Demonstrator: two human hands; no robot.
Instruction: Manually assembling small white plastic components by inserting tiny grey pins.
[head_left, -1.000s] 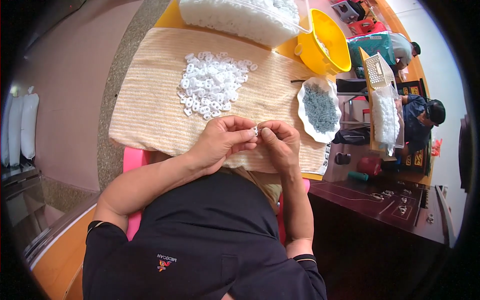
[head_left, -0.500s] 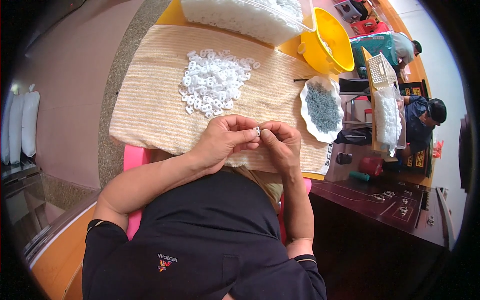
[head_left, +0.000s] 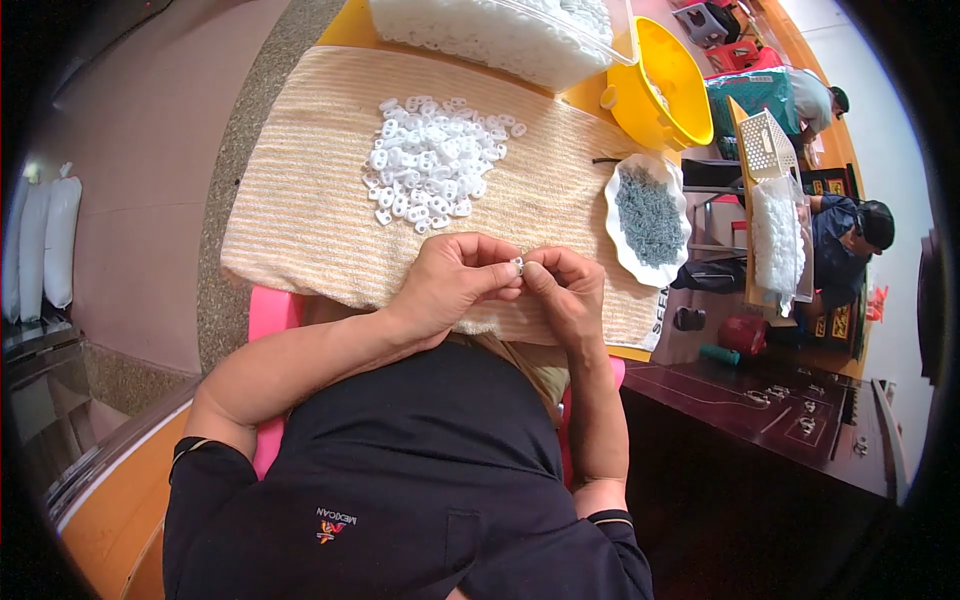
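Observation:
Just past the towel's near edge, my left hand (head_left: 450,285) and my right hand (head_left: 568,295) meet fingertip to fingertip. Pinched between them is a small white plastic piece (head_left: 518,263) with holes in it. Both thumbs and forefingers press on it. Whether a second tiny part is held by the right fingers is hidden. Farther off lies a loose pile of the same white plastic pieces (head_left: 430,155), on a striped beige towel (head_left: 300,190). To the right of my hands, a white wavy-edged dish (head_left: 614,225) holds many fine grey pieces (head_left: 648,220), like tiny springs.
At the table's far side stand a clear box (head_left: 480,50) full of white pieces and a yellow basin (head_left: 690,85). Two people work at tables on the right, near a tub of white pieces (head_left: 775,240). White sacks (head_left: 62,240) lean at far left.
Little has changed. The whole view has shifted slightly, and both hands keep their pinch on the white plastic piece, which looks turned a little between the fingertips.

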